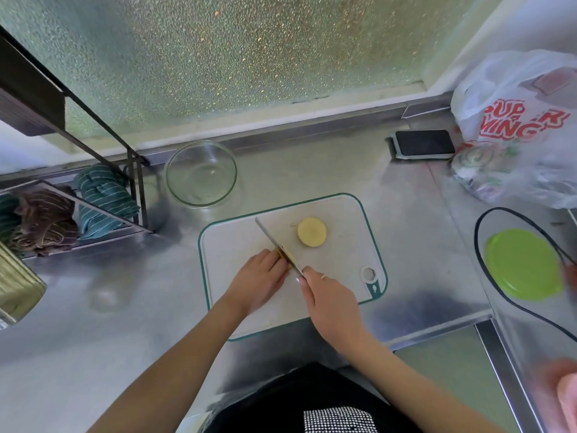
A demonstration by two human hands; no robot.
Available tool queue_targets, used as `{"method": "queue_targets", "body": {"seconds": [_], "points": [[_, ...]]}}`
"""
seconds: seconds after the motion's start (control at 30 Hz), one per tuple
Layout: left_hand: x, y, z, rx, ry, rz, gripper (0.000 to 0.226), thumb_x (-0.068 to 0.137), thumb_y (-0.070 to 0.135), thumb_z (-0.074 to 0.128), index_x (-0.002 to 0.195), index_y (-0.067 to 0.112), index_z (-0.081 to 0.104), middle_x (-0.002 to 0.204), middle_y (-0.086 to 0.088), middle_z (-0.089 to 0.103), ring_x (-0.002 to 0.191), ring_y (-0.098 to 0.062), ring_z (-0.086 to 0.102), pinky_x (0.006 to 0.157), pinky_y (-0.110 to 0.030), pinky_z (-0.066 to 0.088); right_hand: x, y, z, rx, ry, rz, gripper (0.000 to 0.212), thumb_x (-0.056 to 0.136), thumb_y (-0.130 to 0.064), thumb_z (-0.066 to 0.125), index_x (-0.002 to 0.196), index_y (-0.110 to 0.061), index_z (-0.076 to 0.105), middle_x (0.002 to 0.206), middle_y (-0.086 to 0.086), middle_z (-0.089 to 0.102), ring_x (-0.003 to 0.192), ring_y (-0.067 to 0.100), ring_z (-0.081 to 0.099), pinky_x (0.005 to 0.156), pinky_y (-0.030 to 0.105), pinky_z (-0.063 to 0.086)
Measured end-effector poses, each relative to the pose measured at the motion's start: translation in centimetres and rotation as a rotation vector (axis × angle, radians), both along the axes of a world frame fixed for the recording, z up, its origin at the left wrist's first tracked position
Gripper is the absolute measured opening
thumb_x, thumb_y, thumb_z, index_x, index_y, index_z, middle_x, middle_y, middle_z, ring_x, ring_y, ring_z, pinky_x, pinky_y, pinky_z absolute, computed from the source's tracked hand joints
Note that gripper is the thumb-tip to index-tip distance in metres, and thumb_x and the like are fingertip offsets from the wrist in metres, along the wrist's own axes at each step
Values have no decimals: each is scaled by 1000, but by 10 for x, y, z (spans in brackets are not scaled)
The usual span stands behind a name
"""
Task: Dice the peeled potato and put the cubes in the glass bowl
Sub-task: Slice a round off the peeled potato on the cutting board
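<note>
A white cutting board (340, 214) with a green rim lies on the steel counter. On it sits a yellow piece of peeled potato (312, 231), cut face up. My right hand (331, 301) grips the handle of a knife (271, 235) whose blade slants up to the left. Under the blade lies a smaller potato piece (285, 254), mostly hidden, which my left hand (259, 281) holds with curled fingers. The glass bowl (201, 174) stands empty beyond the board's far left corner.
A dish rack with striped cloths (103, 198) stands at the left. A phone (423, 143) and a plastic bag (518, 126) lie at the back right. A green lid (524, 264) rests on the right counter.
</note>
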State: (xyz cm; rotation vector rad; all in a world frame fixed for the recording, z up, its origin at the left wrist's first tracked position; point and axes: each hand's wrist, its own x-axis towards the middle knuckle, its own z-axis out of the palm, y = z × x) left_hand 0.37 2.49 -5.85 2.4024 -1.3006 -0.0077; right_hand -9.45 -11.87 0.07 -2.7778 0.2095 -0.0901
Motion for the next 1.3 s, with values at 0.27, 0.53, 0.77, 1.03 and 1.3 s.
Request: {"method": "queue_targets", "body": {"seconds": [0.27, 0.53, 0.77, 1.03, 1.3], "points": [[-2, 3, -10, 46, 39, -25, 22, 91, 24, 45, 104, 8, 54, 99, -15, 64, 82, -34, 59, 67, -38, 53, -4, 1, -5, -106, 23, 23, 16, 91, -35, 34, 96, -23, 44, 61, -6, 58, 45, 16, 53, 35, 22, 27], [-2, 2, -5, -24, 37, -38, 22, 88, 20, 48, 102, 7, 59, 96, -16, 66, 82, -34, 62, 69, -36, 56, -7, 5, -9, -188, 14, 24, 15, 88, -28, 54, 99, -22, 46, 63, -6, 61, 46, 16, 51, 38, 20, 23], [-2, -1, 3, -39, 38, -25, 26, 86, 20, 50, 93, 1, 67, 93, -17, 68, 80, -35, 64, 69, -36, 55, -5, 6, -11, -242, -25, 41, 43, 66, -21, 83, 94, -17, 51, 63, -1, 60, 45, 18, 48, 34, 20, 31], [2, -3, 10, -70, 2, -51, 54, 101, 28, 25, 85, 3, 69, 89, -14, 69, 76, -35, 65, 68, -35, 55, -1, 1, -10, -236, -12, 49, 35, 62, -19, 86, 88, -17, 63, 63, 0, 61, 45, 17, 49, 31, 23, 38], [3, -2, 7, -26, 17, -51, 29, 90, 21, 45, 95, 5, 69, 97, -13, 67, 85, -32, 61, 77, -35, 53, 0, -6, -12, -168, -60, 85, 25, 70, -24, 81, 86, -16, 63, 59, -4, 61, 44, 15, 51, 33, 19, 35]]}}
